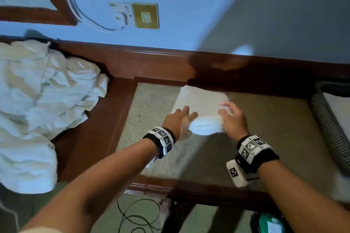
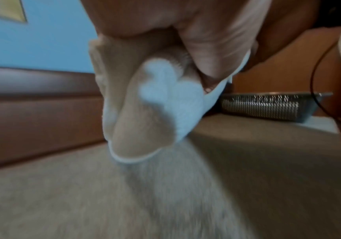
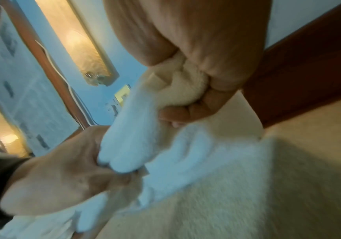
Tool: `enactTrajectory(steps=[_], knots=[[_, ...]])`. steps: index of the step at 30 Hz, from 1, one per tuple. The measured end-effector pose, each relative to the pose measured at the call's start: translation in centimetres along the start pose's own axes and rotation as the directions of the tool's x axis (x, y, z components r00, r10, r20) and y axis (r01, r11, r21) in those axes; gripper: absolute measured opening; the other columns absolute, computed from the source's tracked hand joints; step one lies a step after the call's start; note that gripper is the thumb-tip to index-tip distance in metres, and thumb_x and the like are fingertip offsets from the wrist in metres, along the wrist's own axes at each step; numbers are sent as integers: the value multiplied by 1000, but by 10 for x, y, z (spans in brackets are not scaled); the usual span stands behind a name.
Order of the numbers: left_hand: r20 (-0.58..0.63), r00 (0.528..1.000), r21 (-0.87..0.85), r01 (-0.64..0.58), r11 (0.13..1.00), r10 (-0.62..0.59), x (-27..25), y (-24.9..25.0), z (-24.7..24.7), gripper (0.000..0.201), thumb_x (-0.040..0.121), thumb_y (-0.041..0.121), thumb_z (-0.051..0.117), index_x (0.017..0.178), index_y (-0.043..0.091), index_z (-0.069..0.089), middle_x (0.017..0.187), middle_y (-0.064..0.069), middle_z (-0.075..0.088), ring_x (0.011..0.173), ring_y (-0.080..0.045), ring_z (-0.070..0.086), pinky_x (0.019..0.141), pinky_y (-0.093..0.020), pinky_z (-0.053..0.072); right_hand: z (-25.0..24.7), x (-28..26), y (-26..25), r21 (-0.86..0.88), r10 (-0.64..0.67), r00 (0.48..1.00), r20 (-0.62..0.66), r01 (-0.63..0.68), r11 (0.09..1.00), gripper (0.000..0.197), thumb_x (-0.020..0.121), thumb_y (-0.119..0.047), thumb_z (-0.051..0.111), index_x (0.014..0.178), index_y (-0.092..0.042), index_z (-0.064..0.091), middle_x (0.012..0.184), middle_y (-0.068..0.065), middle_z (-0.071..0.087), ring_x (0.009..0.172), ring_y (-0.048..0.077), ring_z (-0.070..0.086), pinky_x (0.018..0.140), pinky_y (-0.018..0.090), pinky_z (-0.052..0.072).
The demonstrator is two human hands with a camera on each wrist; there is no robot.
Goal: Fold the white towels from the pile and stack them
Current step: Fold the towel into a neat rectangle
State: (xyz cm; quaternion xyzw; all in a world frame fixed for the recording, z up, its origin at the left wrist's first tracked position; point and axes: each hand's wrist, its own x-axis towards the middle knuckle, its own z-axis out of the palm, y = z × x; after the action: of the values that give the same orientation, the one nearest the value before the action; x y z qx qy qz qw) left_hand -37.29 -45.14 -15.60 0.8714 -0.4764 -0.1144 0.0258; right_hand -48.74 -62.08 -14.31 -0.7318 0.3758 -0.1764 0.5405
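A white towel (image 1: 200,104) lies on the beige tabletop, its near edge lifted into a fold (image 1: 205,126) between my two hands. My left hand (image 1: 182,119) grips the fold's left end; the left wrist view shows thumb and fingers pinching bunched towel (image 2: 161,105). My right hand (image 1: 232,117) grips the right end, fingers curled round the cloth (image 3: 186,90) in the right wrist view. My left hand (image 3: 67,171) also shows there, holding the towel's other end. A rumpled pile of white towels (image 1: 37,104) sits at the left.
The table (image 1: 151,106) has a dark wooden rim and backs onto a blue wall with a socket (image 1: 136,15). A mesh basket (image 1: 333,128) holding white cloth stands at the right edge. Cables (image 1: 138,215) lie on the floor below.
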Motion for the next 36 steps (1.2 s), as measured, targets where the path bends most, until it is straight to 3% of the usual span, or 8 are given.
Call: enactTrajectory(steps=[2, 6, 9, 13, 16, 19, 28, 36], knots=[[-90, 995, -20, 30, 999, -31, -10, 9, -39, 59, 87, 28, 67, 141, 26, 45, 127, -7, 52, 110, -32, 58, 77, -39, 51, -17, -13, -27, 150, -38, 998, 50, 30, 988, 12, 91, -24, 68, 100, -28, 74, 106, 2, 68, 107, 31, 67, 71, 43, 62], [-244, 969, -71, 16, 997, -32, -44, 37, -130, 39, 83, 33, 65, 121, 32, 58, 114, 4, 66, 102, -30, 66, 71, -32, 40, -58, -56, -75, 173, -342, 930, 136, 318, 932, 79, 66, -23, 84, 136, -19, 47, 121, -1, 60, 109, 11, 63, 91, 29, 56], [-272, 962, -49, -41, 998, 26, -91, 63, -197, 39, 80, 33, 71, 118, 32, 63, 112, 3, 71, 101, -29, 67, 74, -30, 41, -90, -86, -102, 72, -478, 868, 134, 472, 879, 97, 58, -13, 90, 140, -26, 40, 127, -4, 61, 115, 11, 62, 98, 35, 54], [-218, 969, 75, -100, 992, 114, -167, 88, -272, 50, 78, 38, 74, 127, 31, 63, 109, -2, 73, 96, -28, 67, 82, -37, 55, -131, -123, -158, 155, -603, 783, 154, 584, 797, 70, 51, -45, 98, 111, -21, 71, 106, -3, 77, 99, 16, 73, 84, 41, 59], [-234, 967, -63, -122, 991, 104, -196, 86, -322, 41, 73, 44, 71, 111, 32, 62, 99, 3, 69, 89, -23, 66, 81, -42, 57, -146, -155, -196, 303, -659, 749, 71, 613, 730, 53, 57, -34, 97, 99, -17, 70, 93, -2, 77, 85, 14, 72, 75, 35, 59], [-333, 941, -274, -34, 961, -62, -205, 80, -354, 52, 80, 40, 83, 127, 33, 63, 118, 4, 68, 108, -20, 65, 97, -36, 52, -149, -169, -222, 467, -640, 768, -1, 567, 679, 51, 65, -24, 96, 105, -13, 67, 97, 10, 76, 82, 19, 68, 79, 44, 59], [-451, 828, -877, -342, 337, -334, -188, 72, -221, 60, 69, -3, 89, 123, 9, 65, 107, -7, 71, 94, -24, 67, 83, -35, 55, -152, -158, -169, 404, -522, 852, -44, 493, 770, 42, 76, -9, 86, 113, -6, 66, 104, 6, 74, 85, 10, 66, 81, 28, 56], [-317, 886, -937, -238, 255, -339, -132, 59, -126, 57, 72, 17, 85, 124, 13, 64, 111, -2, 68, 91, -12, 67, 83, -30, 59, -137, -104, -71, 339, -307, 951, 37, 277, 899, 46, 68, -21, 90, 103, -7, 64, 92, -1, 69, 78, 8, 62, 72, 28, 55]])
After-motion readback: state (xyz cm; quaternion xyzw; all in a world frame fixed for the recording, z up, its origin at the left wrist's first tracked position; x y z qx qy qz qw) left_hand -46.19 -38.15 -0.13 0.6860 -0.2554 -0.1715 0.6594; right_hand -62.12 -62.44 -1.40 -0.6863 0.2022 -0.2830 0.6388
